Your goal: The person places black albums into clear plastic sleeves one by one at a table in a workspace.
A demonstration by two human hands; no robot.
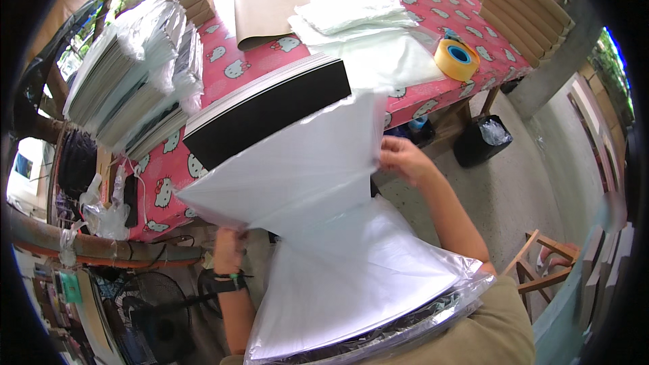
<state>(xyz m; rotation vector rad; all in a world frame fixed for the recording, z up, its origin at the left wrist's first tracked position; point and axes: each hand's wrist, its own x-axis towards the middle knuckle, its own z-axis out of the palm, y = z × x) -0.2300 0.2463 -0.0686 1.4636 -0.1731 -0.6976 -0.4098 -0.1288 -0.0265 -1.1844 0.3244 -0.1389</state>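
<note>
1. My right hand [404,159] pinches the right edge of translucent plastic film [297,169] (bag or loose sheet, I can't tell which).
2. My left hand [230,243] is blurred at the film's near left edge; I can't tell whether its fingers are closed on it.
3. The film spreads between my hands, its far edge against a black-faced stack of sheets [270,111] at the table's near side.
4. More plastic [345,284] lies near, over my lap.
5. On the pink patterned table [236,67], plastic-wrapped stacks [132,71] stand left; a yellow tape roll [447,64] sits right, beside folded clear plastic [378,57].
</note>
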